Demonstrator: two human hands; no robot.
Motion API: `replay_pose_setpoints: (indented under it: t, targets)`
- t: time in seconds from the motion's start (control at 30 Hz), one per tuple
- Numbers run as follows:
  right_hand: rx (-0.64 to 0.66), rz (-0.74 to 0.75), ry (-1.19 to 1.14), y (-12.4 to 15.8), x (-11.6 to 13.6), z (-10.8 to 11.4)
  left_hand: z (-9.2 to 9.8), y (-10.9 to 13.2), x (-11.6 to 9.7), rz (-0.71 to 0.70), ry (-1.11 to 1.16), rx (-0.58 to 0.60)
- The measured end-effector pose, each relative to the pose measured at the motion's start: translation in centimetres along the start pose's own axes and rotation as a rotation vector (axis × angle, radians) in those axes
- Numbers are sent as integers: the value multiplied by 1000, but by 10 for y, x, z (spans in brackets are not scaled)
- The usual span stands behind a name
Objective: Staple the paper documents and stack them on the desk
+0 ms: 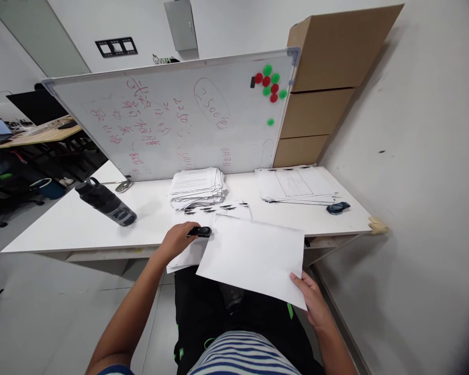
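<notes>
My left hand (179, 240) is closed around a small black stapler (201, 232). The stapler's front end is at the left edge of a white paper sheet (254, 255), near its upper corner; whether it bites the paper I cannot tell. My right hand (311, 297) pinches that sheet at its lower right corner, thumb on top. Tilted, the sheet overhangs the desk's front edge above my lap. Beneath the stapler and my left hand lie more papers (185, 259), partly covered. Just behind them, a printed sheet with black marks (234, 210) shows in part.
A thick paper stack (197, 186) and a wider stack (297, 185) lie at the back of the white desk (152, 211). A dark bottle (107, 203), a mouse (123, 186) and a small dark object (338, 208) stand around. Behind are a whiteboard (160, 114) and cardboard boxes (320, 109).
</notes>
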State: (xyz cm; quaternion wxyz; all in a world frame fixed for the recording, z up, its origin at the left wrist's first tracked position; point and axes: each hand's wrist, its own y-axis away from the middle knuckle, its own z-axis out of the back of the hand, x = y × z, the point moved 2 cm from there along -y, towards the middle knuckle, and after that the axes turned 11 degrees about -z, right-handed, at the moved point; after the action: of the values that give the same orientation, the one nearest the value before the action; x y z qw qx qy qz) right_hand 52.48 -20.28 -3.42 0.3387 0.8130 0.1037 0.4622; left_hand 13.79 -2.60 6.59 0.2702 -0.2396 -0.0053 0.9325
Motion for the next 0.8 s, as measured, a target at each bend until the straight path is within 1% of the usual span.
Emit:
replay_pose_setpoints:
  t: [0.1, 0.17, 0.3, 0.43, 0.53, 0.6, 0.7, 0.73, 0.8]
  targets:
    - [30, -12, 2, -5, -4, 1, -3, -1, -2, 23, 12, 67]
    - [52, -14, 3, -8, -7, -2, -6, -2, -2, 47, 46, 91]
    - [114, -18, 29, -14, -16, -12, -16, -8, 1, 77, 142, 50]
    - [202, -23, 45, -21, -28, -20, -25, -19, 8, 6, 167, 17]
    - [238, -17, 66, -23, -37, -23, -28, -27, 13, -64, 118, -9]
    - [254, -17, 77, -22, -40, -24, -28, -33, 14, -67, 61, 3]
    - [286, -28, 68, -17, -43, -26, -20, -45, 10, -13, -10, 76]
    - [291, -32, 62, -15, -43, -27, -16, -51, 6, -1, -20, 77]
    - [291, -36, 55, -13, -42, -28, -5, -66, -6, -15, -21, 24]
